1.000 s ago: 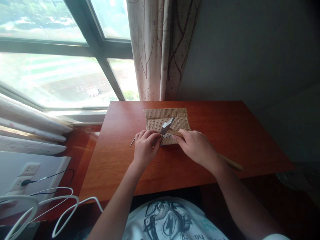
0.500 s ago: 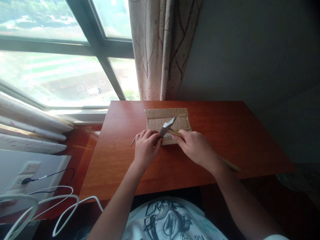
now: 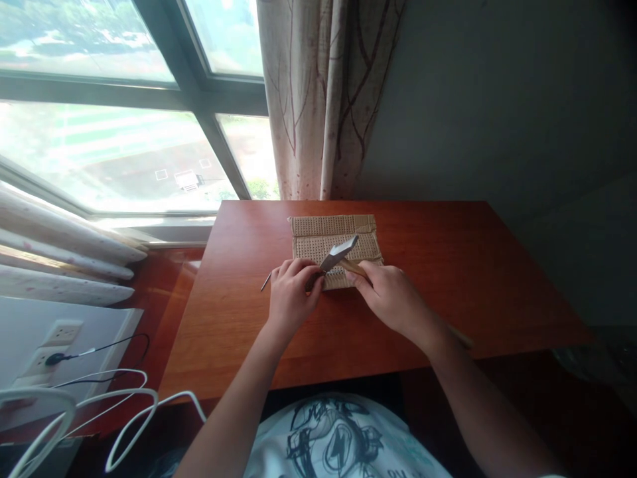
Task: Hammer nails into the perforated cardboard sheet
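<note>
My right hand [image 3: 393,292] is closed round the wooden handle of a hammer [image 3: 339,253], near its head. The handle's far end shows past my right forearm. The grey metal head is over the near part of a tan piece of cardboard [image 3: 333,226] covered in rows of small holes, which lies on the table. Close by the head, my left hand [image 3: 293,289] has its thumb and fingers pinched together at the cardboard's near left edge. Whatever they hold is hidden. A thin metal rod [image 3: 265,282] sticks out left of my left hand.
The reddish-brown wooden table [image 3: 472,265] stretches out to the right. Behind it hang a patterned curtain [image 3: 303,99] and a dark wall. White cables [image 3: 134,431] loop at the lower left, near a wall socket [image 3: 64,332]. A large window is at the left.
The hammer head and my right hand have shifted slightly to the right. My left hand keeps its pinch at the cardboard's edge, almost unmoved.
</note>
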A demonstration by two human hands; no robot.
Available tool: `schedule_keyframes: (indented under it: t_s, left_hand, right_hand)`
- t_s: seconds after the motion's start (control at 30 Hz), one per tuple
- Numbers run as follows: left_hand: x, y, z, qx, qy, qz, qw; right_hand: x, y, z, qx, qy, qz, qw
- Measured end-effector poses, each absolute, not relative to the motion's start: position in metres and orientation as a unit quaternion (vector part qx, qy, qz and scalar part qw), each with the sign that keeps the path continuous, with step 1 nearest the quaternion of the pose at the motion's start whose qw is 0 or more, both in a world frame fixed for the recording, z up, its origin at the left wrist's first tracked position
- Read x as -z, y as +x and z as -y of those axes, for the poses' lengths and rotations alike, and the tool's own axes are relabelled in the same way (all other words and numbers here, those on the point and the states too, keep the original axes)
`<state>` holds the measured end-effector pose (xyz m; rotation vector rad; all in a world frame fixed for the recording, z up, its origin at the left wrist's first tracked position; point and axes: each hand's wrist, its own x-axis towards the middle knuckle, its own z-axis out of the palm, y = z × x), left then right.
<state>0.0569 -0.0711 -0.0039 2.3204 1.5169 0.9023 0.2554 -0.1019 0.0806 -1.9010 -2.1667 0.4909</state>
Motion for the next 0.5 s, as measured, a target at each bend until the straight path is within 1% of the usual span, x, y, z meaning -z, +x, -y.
schedule_keyframes:
  t_s: [0.4, 0.5]
  left_hand:
    - [0.0025, 0.0564, 0.0674, -0.315, 0.787, -0.512, 0.136]
    - [0.0005, 0.0587, 0.0678, -0.311, 0.784, -0.522, 0.124]
  right_hand:
    - [-0.0808, 0.2517, 0.0990, -0.174, -0.641, 0.740, 0.103]
    - [-0.0809, 0.2509, 0.0992, -0.175, -0.640, 0.741, 0.102]
